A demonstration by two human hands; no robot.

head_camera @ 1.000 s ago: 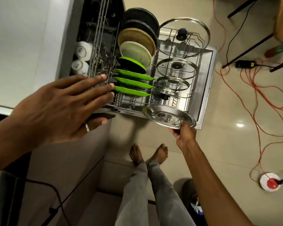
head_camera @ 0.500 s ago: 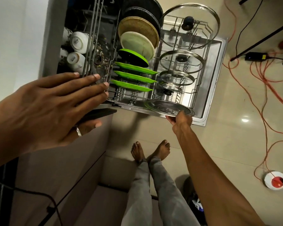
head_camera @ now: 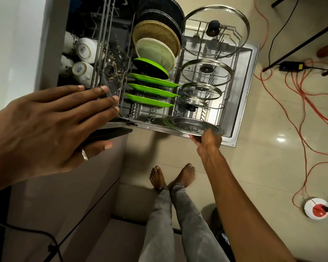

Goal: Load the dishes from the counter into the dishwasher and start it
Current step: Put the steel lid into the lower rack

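The right grip (head_camera: 207,139) pinched the round steel lid (head_camera: 189,126) at the dishwasher's wire rack (head_camera: 223,112) front; the left grip (head_camera: 45,129) lay spread, fingers straight.

The left hand (head_camera: 45,129) wears one ring (head_camera: 84,153), a silver-coloured band with a faint pattern cut into its face, low on the digit at the hand's near edge, which looks like the thumb. The fingernails on that hand are short and pale. Back from each wrist the forearms are bare as far as they show, with no sleeve or watch on them. The right hand (head_camera: 208,138) carries no jewellery that can be seen. Below and between the hands are slim grey trousers (head_camera: 178,224), faded in mottled patches and ending at the ankles. The feet (head_camera: 170,176) are bare, and a thin dark band sits at one ankle.
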